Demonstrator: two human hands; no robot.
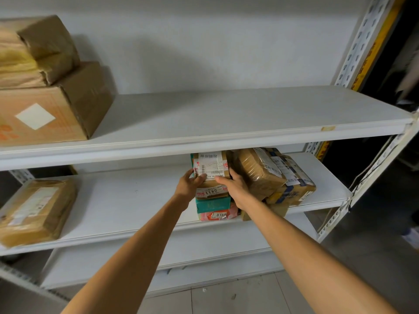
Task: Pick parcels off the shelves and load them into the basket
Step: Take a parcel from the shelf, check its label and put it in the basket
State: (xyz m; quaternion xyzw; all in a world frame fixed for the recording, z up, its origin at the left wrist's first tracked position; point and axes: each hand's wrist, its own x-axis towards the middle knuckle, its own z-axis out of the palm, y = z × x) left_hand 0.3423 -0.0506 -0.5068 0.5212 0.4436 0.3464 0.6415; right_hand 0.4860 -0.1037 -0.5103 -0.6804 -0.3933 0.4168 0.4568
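Left hand [190,185] and right hand [234,188] hold the labelled parcel [210,167], fingers curled round its sides, atop the stack [213,206]. A careless pull could topple the stack, or dislodge the leaning parcels [260,175] right of it.

Upper shelf [226,118]: large carton [45,116] left. Middle shelf [127,200]: wrapped parcel [36,211] left, parcel pile [258,175] right, lowest seemingly pink.
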